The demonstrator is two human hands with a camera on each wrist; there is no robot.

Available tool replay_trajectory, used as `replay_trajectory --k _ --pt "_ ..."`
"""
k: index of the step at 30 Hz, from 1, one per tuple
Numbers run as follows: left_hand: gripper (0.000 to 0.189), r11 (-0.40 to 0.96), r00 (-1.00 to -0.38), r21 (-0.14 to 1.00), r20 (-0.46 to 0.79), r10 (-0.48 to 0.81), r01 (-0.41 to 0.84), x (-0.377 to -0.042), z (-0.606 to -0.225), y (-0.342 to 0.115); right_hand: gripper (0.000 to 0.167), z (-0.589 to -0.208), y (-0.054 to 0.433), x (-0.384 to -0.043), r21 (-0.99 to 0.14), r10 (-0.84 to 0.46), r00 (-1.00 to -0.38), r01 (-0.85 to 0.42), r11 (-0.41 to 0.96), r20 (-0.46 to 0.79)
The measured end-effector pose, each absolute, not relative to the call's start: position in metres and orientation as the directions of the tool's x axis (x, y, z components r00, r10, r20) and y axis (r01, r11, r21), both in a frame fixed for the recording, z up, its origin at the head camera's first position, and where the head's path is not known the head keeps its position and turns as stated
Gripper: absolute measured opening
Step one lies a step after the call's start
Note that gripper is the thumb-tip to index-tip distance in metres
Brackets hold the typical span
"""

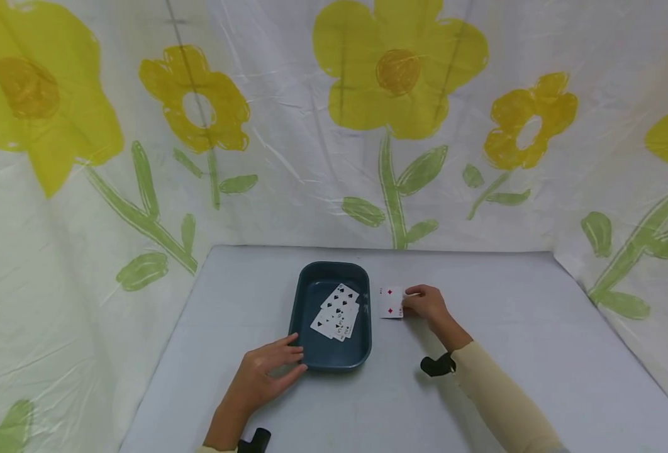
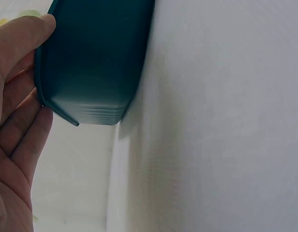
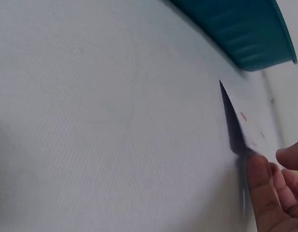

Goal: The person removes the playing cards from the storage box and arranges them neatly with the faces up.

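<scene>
A dark teal tray (image 1: 334,360) sits on the table with several playing cards (image 1: 334,314) overlapping inside it, black pips showing. My left hand (image 1: 272,371) is at the tray's near left side. Its thumb (image 2: 30,34) touches the rim and its loosely extended fingers lie along it, as the left wrist view shows. Right of the tray, my right hand (image 1: 427,303) pinches the right edge of a playing card (image 1: 391,303) with two red diamonds. In the right wrist view that card (image 3: 236,123) tilts up off the table, its dark underside showing.
A white-covered table (image 1: 481,390) bears the tray. Behind it and at both sides hangs a white sheet (image 1: 289,157) printed with yellow flowers. Each wrist wears a black device, one of them a wrist mount (image 1: 437,365) on the right.
</scene>
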State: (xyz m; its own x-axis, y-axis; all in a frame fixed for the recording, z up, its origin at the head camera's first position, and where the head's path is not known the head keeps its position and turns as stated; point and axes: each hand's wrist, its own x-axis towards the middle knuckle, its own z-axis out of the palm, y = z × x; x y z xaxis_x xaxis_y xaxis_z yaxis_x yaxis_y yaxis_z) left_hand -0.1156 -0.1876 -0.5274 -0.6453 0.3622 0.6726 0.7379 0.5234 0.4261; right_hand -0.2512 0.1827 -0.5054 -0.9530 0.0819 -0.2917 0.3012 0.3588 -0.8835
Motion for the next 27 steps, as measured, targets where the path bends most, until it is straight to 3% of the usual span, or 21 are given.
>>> replay_trajectory --k 17,27 --pt "0.020 0.530 -0.653 0.430 0.668 0.358 0.731 -0.115 -0.526 -0.187 0.034 -0.503 0.194 -0.244 -0.894 0.085 -0.947 0.322 0.313 -0.311" --pt "0.020 0.532 -0.656 0.432 0.664 0.359 0.728 -0.115 -0.526 -0.187 0.038 -0.478 0.179 -0.240 -0.934 0.018 -0.954 0.296 0.202 -0.299"
